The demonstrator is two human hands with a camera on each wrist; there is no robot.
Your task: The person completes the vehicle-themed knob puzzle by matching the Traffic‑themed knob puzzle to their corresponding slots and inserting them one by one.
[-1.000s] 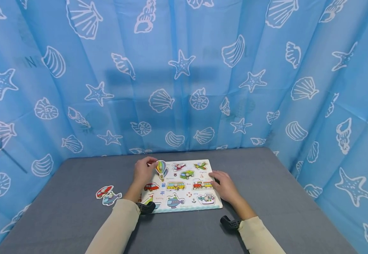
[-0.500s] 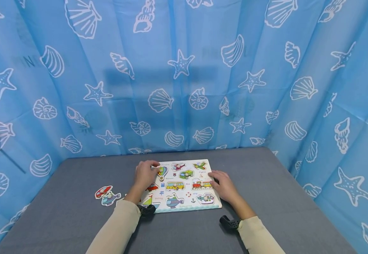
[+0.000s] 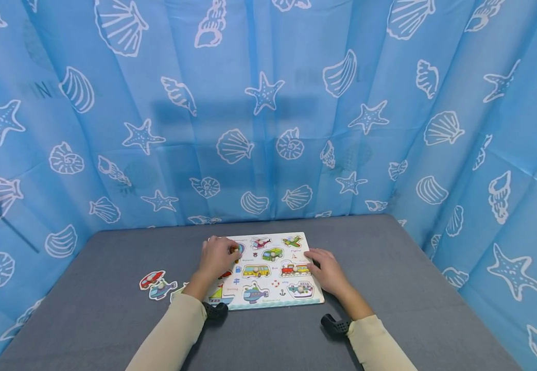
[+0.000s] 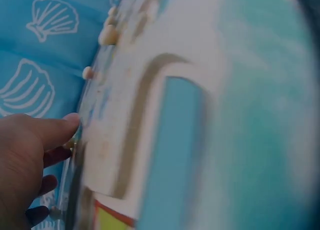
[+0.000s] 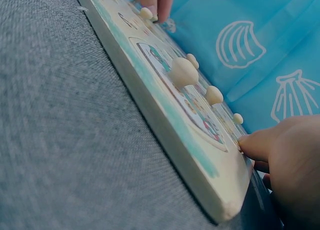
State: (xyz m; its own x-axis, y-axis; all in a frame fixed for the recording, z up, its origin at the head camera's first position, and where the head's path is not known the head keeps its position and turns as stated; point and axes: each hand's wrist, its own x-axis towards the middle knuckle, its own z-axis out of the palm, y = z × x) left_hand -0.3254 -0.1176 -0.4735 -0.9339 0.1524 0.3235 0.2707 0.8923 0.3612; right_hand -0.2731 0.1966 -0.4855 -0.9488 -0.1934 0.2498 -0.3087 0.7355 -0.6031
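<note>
A wooden knob puzzle board (image 3: 282, 299) with pictured vehicles lies flat on the table. My left hand (image 3: 213, 259) is over its upper left corner, pinching the hot-air balloon piece (image 3: 234, 249), which the fingers mostly cover. In the left wrist view, the thumb (image 4: 65, 127) and curled fingers close around a small knob (image 4: 73, 144). At the right edge of the board, my right hand (image 3: 326, 270) grips it, thumb over the top surface and other fingers down by the side. Bus (image 3: 256, 271), train (image 3: 294, 269) and ship (image 3: 300, 290) pieces sit in the board.
To the left of the board lie a red knobbed piece (image 3: 151, 279) and a blue submarine piece (image 3: 162, 289), overlapping. A third white-edged piece (image 3: 175, 293) is half hidden by the left forearm. A blue shell-print curtain (image 3: 268, 154) hangs behind the grey table (image 3: 268, 340).
The balloon piece, earlier held tilted over its slot, has come down onto the board. My left hand has shifted slightly right and now covers most of it. The right hand has stayed put.
</note>
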